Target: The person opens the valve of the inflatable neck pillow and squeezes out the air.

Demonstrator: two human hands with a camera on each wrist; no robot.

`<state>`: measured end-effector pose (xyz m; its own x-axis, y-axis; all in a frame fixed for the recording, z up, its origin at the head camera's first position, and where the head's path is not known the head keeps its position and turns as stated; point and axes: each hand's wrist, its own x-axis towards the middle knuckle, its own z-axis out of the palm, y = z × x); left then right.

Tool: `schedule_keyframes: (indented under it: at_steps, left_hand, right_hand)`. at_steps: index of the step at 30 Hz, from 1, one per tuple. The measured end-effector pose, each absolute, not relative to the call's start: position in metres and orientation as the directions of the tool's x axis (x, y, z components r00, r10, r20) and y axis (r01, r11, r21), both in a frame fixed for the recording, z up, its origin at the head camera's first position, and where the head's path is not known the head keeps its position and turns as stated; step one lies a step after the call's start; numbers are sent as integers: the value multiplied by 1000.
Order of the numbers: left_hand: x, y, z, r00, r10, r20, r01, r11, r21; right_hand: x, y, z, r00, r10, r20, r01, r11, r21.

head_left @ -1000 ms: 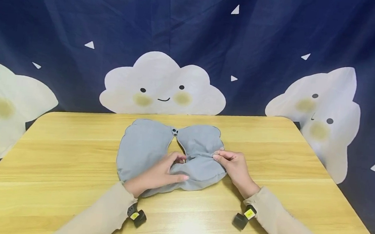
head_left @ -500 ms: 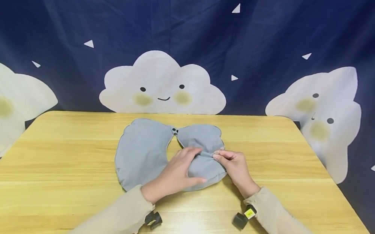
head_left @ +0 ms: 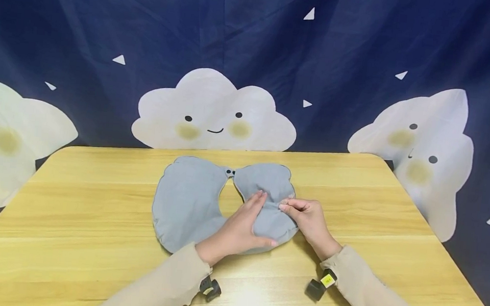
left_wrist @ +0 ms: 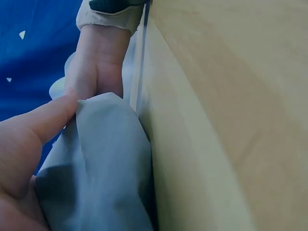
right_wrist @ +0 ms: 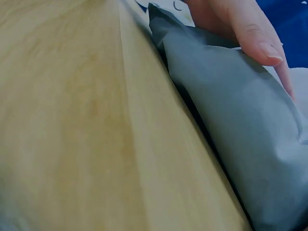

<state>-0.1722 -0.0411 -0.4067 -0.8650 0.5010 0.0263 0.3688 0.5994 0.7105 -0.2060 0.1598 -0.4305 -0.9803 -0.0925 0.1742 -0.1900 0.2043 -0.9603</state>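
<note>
A grey neck pillow [head_left: 191, 202] lies on the table, its two ends meeting at a small tab with dark snaps [head_left: 230, 172] at the far side. My left hand [head_left: 238, 226] rests on the pillow's right lobe, fingers extended and thumb spread toward its near edge. With thumb and fingertips my right hand [head_left: 309, 221] pinches the right edge of the pillow, where a small clear piece shows at the fingertips. In the right wrist view the pillow [right_wrist: 236, 110] still has some thickness. The left wrist view shows its grey cloth [left_wrist: 108, 154] beside my left hand [left_wrist: 24, 154].
The wooden table [head_left: 72, 195] has rounded far corners. Behind it hangs a dark blue curtain [head_left: 256, 36] printed with smiling clouds and white triangles. A small black camera sits on each wrist, below the beige sleeves [head_left: 156, 287].
My left hand has slid right, from the near middle of the pillow onto its right lobe, which now looks smoother. The right hand keeps its pinch in nearly the same place.
</note>
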Motion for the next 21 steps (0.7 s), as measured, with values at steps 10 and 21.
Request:
schedule_keyframes:
  at_steps: [10,21]
  left_hand:
    - [-177,-41,-419,-836,546,-59,314,564,764]
    - [-179,-37,-426,-821,568,-63,361,600,714]
  right_hand:
    - [-205,158,-431,-978,-88,190,-205,232,-951]
    - [-206,159,-433,-973,-114,199,-220,215,-952]
